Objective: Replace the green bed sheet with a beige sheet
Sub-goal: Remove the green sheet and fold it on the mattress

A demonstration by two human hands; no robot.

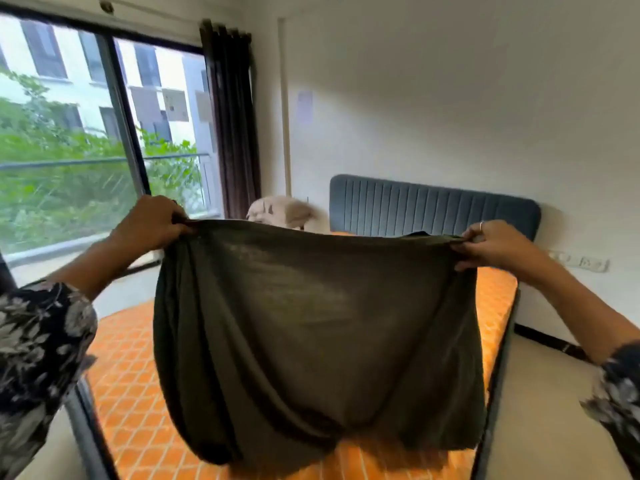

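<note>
Green bed sheet (pixel 311 327) hangs in the air between the 2 hands, stretched by its top edge so that its long axis across the top runs from one hand to the other, roughly level, sagging a little in the middle. From that edge the cloth drops straight down in soft folds, and its bunched lower end hangs just over the orange quilted mattress (pixel 131 403) below the hands; whether it touches the mattress cannot be told. The left hand (pixel 152 223) is clenched around the left end of the top edge, with the fabric gathered under the curled fingers. The right hand (pixel 491 244) pinches the right end between thumb and fingers, and a ring (pixel 481 226) shows on 1 finger. Both forearms reach forward out of dark floral sleeves (pixel 38 348). Beyond the hands stands a blue-grey padded headboard (pixel 433 206) against the white wall, and just past the left hand lies a pale, beige bundle of cloth (pixel 280 211), partly hidden by the sheet. Farther beyond the left hand are a large window (pixel 86 133) and a dark curtain (pixel 232 116). Beyond the right hand a switch plate (pixel 585 261) sits on the wall. No writing or brand can be read anywhere.
</note>
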